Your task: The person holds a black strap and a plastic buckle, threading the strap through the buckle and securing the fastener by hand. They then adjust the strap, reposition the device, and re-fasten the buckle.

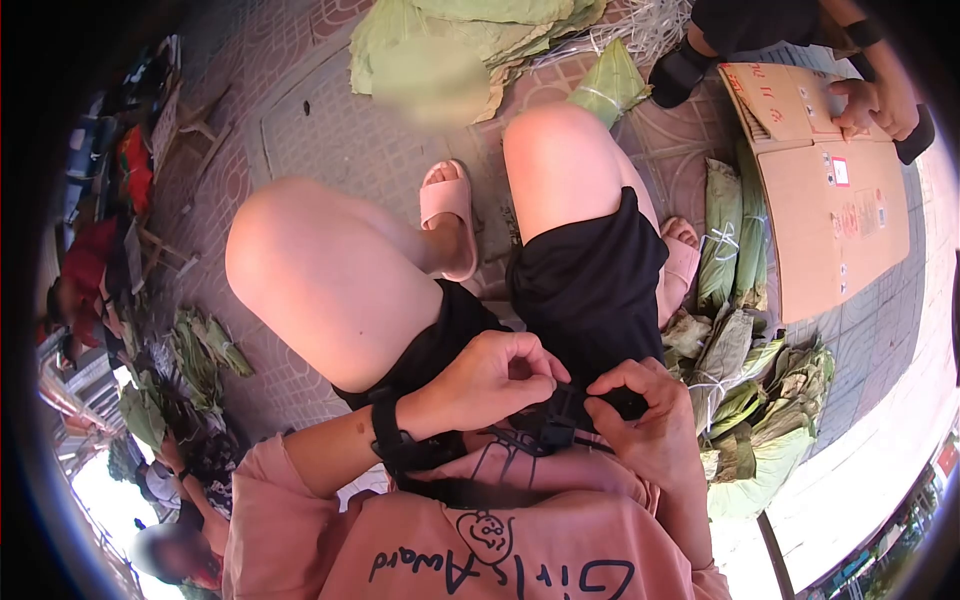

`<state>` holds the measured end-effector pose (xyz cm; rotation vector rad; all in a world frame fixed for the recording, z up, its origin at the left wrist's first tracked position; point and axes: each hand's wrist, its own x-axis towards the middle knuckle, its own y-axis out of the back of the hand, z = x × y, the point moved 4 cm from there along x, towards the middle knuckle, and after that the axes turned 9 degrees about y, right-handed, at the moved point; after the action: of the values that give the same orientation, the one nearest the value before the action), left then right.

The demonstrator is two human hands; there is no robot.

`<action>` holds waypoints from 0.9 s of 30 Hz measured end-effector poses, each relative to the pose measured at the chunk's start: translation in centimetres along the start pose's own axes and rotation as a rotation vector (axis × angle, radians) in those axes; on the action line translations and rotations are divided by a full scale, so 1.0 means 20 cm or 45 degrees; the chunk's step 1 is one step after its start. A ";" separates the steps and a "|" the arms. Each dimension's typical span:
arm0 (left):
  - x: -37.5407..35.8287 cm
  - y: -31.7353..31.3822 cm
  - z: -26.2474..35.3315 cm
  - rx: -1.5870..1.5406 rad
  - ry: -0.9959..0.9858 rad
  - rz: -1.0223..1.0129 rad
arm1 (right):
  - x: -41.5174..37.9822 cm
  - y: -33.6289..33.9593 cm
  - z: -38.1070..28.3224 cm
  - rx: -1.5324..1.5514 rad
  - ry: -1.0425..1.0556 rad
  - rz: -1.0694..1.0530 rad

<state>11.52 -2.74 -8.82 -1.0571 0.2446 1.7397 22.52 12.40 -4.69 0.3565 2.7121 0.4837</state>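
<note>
My left hand (490,378), with a black band on its wrist, is held over my lap with thumb and fingers pinched together. My right hand (648,418) is beside it, its fingers curled and the thumb close to the index finger. A black strap with a buckle (558,432) lies between and just below the two hands, against my pink shirt (460,540). Whatever the fingertips hold is too small and too dark against my black shorts (590,275) to make out.
Large green leaves (440,60) lie piled ahead, near white strips (655,30). Tied leaf bundles (720,230) and a leaf heap (770,400) lie at my right. Another person's hand (875,108) rests on a flattened cardboard box (830,200). More people and leaves are at left.
</note>
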 end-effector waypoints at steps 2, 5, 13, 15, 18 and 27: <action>0.03 0.01 -0.03 0.003 0.077 0.013 | 0.00 0.00 0.00 -0.108 0.041 0.006; 0.03 -0.02 -0.03 0.018 -0.059 0.011 | 0.02 -0.02 -0.01 -0.365 0.069 0.061; -0.03 0.01 0.00 0.253 -0.161 -0.006 | 0.00 0.00 -0.12 0.018 0.440 -0.327; 0.02 0.03 -0.09 0.187 0.207 0.003 | -0.01 0.00 -0.05 -0.130 0.271 -0.186; -0.01 -0.01 0.02 0.207 -0.217 0.050 | -0.01 -0.02 0.02 0.089 -0.035 0.028; 0.07 -0.03 0.04 0.178 -0.016 -0.140 | -0.08 0.04 -0.01 -0.040 -0.054 0.168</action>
<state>11.42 -1.08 -9.17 -0.9404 0.2903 1.6062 24.01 12.63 -3.69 0.5339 2.6479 0.5481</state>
